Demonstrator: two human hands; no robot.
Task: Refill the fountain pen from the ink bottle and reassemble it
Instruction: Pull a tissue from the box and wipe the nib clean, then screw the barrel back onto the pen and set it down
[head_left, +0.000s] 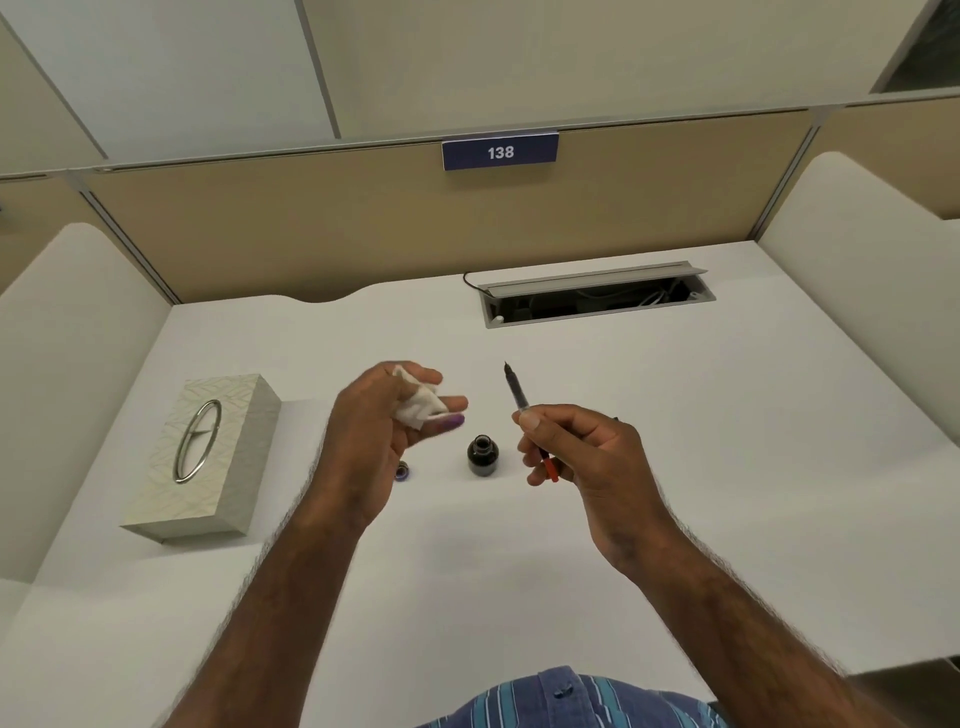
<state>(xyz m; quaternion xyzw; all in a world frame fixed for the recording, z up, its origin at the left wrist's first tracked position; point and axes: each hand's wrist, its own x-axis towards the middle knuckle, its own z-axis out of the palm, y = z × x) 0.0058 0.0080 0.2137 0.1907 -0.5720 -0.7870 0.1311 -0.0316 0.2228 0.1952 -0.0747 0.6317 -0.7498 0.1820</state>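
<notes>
My right hand (582, 449) holds the fountain pen's inner part (517, 392) above the desk, nib pointing up and away, its red end (551, 470) sticking out below my fingers. My left hand (387, 421) grips a crumpled white tissue (420, 405); one fingertip is stained purple with ink. The open ink bottle (482, 455) stands upright on the desk between my hands. Its cap (402, 472) lies to the left, partly hidden behind my left hand. A small dark piece shows just behind my right hand; I cannot tell what it is.
A patterned tissue box (208, 457) sits on the white desk (675, 519) at the left. An open cable tray (597, 299) lies at the back. Partition walls close in the left, right and rear sides.
</notes>
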